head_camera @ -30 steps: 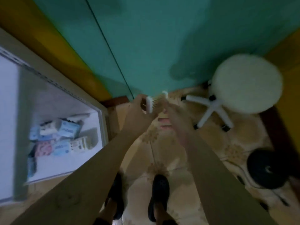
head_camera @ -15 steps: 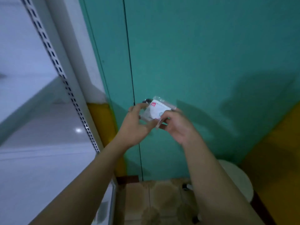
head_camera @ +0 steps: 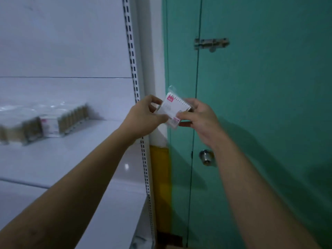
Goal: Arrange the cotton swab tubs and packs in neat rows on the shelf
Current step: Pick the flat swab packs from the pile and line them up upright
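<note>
A small clear pack of cotton swabs [head_camera: 173, 109] with a white and pink label is held up in front of the green door, tilted. My left hand [head_camera: 145, 116] pinches its left edge and my right hand [head_camera: 199, 116] pinches its right and lower edge. On the white shelf [head_camera: 53, 159] to the left lies a row of swab packs in clear plastic [head_camera: 52, 123], with wooden sticks showing and a pink-marked label.
A perforated white upright [head_camera: 133, 69] ends the shelf unit on the right. Beyond it is a green door [head_camera: 260, 105] with a sliding bolt [head_camera: 211, 44] and a round knob [head_camera: 206, 157]. A yellow wall strip [head_camera: 159, 177] lies low between them.
The view has swung up from the floor and stool to the shelf and door. Both hands have risen with the swab pack, which now shows its labelled face.
</note>
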`<state>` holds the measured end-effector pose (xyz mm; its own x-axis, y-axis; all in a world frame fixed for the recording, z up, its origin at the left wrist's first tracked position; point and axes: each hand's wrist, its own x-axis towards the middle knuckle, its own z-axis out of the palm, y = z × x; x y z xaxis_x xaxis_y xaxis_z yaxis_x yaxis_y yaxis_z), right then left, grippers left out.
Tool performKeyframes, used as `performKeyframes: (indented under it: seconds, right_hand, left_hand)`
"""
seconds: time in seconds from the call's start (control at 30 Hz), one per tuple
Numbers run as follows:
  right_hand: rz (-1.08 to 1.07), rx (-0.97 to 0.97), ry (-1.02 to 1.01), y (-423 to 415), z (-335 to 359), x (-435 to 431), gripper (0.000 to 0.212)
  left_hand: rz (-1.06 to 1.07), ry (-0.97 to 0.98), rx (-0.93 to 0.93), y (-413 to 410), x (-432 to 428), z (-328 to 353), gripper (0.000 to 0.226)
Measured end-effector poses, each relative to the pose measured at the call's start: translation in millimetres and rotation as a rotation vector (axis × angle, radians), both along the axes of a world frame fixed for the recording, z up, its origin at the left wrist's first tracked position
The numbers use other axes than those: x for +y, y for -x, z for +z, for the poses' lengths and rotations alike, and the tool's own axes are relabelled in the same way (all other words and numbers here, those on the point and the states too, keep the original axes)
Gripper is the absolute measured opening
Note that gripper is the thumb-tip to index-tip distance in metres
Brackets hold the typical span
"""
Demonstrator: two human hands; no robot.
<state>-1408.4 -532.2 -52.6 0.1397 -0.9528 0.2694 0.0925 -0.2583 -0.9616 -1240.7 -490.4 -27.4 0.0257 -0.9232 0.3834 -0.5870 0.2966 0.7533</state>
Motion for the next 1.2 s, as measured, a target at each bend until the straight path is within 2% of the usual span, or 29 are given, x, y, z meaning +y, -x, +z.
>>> performKeyframes:
  seconds: [0.1, 0.23, 0.4, 0.53, 0.6, 0.73, 0.83, 0.9, 1.07, 1.2]
  right_hand:
    - [-0.011, 0.082, 0.086, -42.5, 5.6, 1.2, 0.052]
    - [0.0, 0.226, 0.193, -106.8, 10.9, 7.5, 0.044]
    - [-0.06, 0.371, 0.286, -195.7, 15.9, 9.1, 0.035]
    - [-0.073, 0.537, 0.369, -284.9, 19.5, 12.8, 0.033]
    - [-0.069, 0.625, 0.394, -329.4, 13.7, 13.6, 0.037]
    - [-0.086, 0.791, 0.424, -398.6, -8.4, 14.0, 0.037]
    - [-0.212, 1.002, 0.525, -421.7, -16.1, 6.0, 0.03]
    - [-0.306, 1.058, 0.556, -429.4, -19.4, -1.5, 0.029]
    - [-0.388, 1.074, 0.56, -443.4, -31.4, -4.9, 0.038]
    - [-0.42, 1.06, 0.589, -447.1, -34.6, -4.3, 0.038]
  left_hand:
    - [0.07, 0.008, -0.055, -41.2, 7.6, 6.5, 0.031]
    - [0.156, 0.054, -0.133, -103.0, 19.3, 7.6, 0.025]
    - [0.27, 0.123, -0.321, -191.8, 24.8, 3.5, 0.033]
    - [0.371, 0.299, -0.333, -281.7, 32.7, 3.1, 0.04]
    - [0.439, 0.381, -0.378, -324.7, 35.3, -4.0, 0.038]
    - [0.575, 0.381, -0.492, -393.6, 38.6, -41.6, 0.037]
    - [0.58, 0.447, -0.555, -425.0, 36.2, -69.3, 0.044]
    - [0.553, 0.438, -0.589, -434.8, 30.0, -77.2, 0.049]
    - [0.498, 0.424, -0.615, -442.8, 19.4, -85.9, 0.037]
    - [0.49, 0.392, -0.666, -444.6, 18.3, -87.2, 0.038]
